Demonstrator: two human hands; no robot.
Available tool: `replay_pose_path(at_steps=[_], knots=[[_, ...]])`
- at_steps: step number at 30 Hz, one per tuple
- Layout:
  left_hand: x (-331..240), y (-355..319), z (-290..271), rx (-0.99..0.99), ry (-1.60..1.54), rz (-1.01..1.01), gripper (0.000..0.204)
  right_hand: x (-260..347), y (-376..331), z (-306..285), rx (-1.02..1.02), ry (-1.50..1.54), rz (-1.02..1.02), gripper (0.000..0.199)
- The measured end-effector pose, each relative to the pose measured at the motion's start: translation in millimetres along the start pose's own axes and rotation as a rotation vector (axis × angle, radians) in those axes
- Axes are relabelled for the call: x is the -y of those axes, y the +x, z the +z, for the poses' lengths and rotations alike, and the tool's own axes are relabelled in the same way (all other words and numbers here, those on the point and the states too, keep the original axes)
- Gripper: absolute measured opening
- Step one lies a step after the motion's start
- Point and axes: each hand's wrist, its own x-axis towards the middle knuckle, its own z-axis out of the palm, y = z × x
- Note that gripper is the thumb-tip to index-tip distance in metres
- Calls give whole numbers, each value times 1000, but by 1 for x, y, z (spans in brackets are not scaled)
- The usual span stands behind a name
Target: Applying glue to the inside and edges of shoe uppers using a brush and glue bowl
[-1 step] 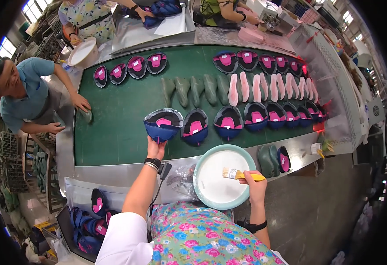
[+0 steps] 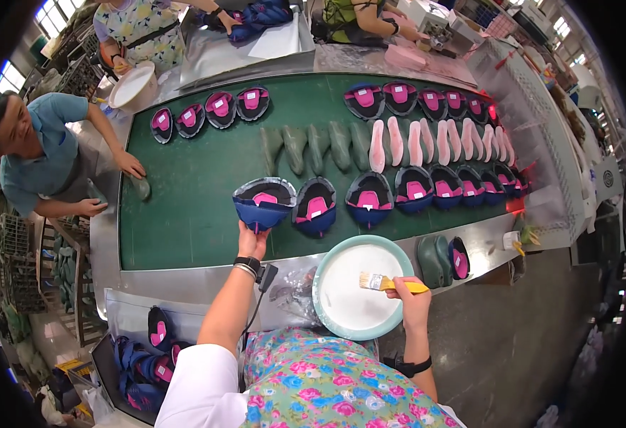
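My left hand (image 2: 251,241) reaches onto the green conveyor belt (image 2: 199,185) and grips the near edge of a dark blue shoe upper with a pink insole (image 2: 263,201). My right hand (image 2: 411,294) holds a yellow-handled brush (image 2: 390,284), its bristles over a round teal-rimmed bowl of white glue (image 2: 356,289) that sits on the metal ledge in front of me. More blue uppers (image 2: 370,196) stand in a row to the right of the one I hold.
Green soles (image 2: 316,145) and pink soles (image 2: 434,141) lie mid-belt, more uppers (image 2: 220,108) along the far edge. A person in blue (image 2: 38,160) leans on the belt at left. Others work at the far side. A bin of uppers (image 2: 145,360) sits lower left.
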Motion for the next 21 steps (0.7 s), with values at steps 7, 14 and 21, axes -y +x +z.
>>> replay_pose_path(at_steps=[7, 14, 21], knots=[[11, 23, 6, -5, 26, -26, 35, -1, 11, 18, 0, -27, 30, 13], [15, 52, 24, 25, 20, -61, 45, -5, 16, 26, -14, -46, 35, 13], [15, 99, 61, 115, 39, 1, 53, -17, 18, 25, -39, -82, 18, 13]])
